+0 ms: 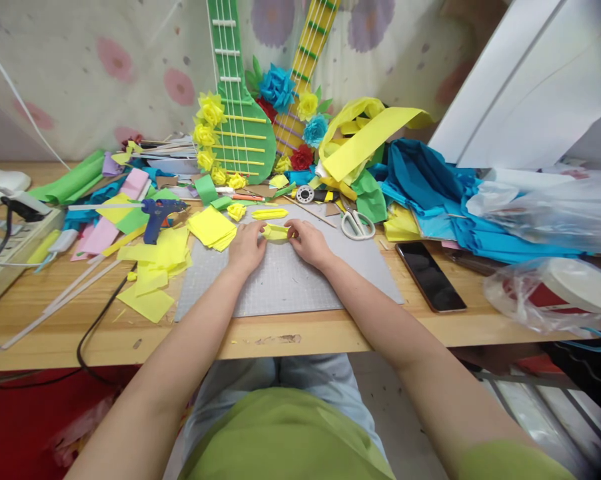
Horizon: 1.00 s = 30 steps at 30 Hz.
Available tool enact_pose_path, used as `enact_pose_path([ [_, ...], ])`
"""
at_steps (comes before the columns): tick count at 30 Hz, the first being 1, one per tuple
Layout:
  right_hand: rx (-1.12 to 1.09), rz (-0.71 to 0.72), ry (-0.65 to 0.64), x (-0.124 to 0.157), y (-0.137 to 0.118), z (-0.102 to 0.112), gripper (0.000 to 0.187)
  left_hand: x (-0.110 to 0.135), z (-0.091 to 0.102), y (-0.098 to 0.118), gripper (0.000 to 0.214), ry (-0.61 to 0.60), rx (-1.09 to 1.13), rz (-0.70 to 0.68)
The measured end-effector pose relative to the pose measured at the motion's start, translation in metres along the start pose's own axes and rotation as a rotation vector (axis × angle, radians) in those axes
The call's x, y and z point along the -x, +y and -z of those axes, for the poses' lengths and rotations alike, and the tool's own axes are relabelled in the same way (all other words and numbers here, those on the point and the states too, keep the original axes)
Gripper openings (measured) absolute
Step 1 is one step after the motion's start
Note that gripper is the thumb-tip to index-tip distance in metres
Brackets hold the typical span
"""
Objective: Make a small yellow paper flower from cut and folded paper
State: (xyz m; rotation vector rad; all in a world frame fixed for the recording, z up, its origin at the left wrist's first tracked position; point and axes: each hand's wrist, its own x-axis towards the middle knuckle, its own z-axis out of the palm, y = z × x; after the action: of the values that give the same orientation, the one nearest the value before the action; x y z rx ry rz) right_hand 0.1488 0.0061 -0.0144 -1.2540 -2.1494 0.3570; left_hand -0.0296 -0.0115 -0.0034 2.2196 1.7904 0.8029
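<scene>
Head view: the left hand (249, 245) and right hand (309, 241) are pinched nearly closed on opposite ends of a yellow paper piece (276, 232), likely to keep it stretched; it's at the grey mat (290, 287) on the desk (330, 335); white-handled scissors (356, 224) lie near the right hand, seemingly for easy reach.

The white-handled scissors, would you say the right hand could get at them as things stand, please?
Probably yes: the white-handled scissors lie a little to the right of the right hand, with seemingly only grey mat between, though that hand is holding yellow paper.
</scene>
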Motion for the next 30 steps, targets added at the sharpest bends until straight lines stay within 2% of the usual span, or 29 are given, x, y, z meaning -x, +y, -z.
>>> enact_pose_path([
  [4,-0.08,-0.027,0.016,0.0,0.003,0.0,0.035,-0.001,0.002,0.001,0.042,-0.029,-0.001,0.012],
  [9,-0.081,-0.001,0.025,0.001,0.002,0.001,0.035,-0.001,-0.004,0.0,0.027,-0.011,-0.059,0.065],
  [13,-0.078,-0.019,-0.009,0.001,0.0,0.001,0.033,0.001,-0.003,0.001,0.029,0.0,-0.096,0.09],
  [18,-0.098,-0.096,-0.023,0.0,-0.001,0.0,0.027,0.007,0.005,0.004,0.035,-0.018,-0.035,0.064],
  [22,-0.101,-0.123,-0.028,0.0,-0.002,0.0,0.025,0.008,0.006,0.004,0.03,0.008,0.023,0.048],
  [30,-0.029,-0.17,0.022,-0.002,-0.006,-0.007,0.021,0.003,-0.002,0.002,0.024,0.031,0.089,0.195],
])
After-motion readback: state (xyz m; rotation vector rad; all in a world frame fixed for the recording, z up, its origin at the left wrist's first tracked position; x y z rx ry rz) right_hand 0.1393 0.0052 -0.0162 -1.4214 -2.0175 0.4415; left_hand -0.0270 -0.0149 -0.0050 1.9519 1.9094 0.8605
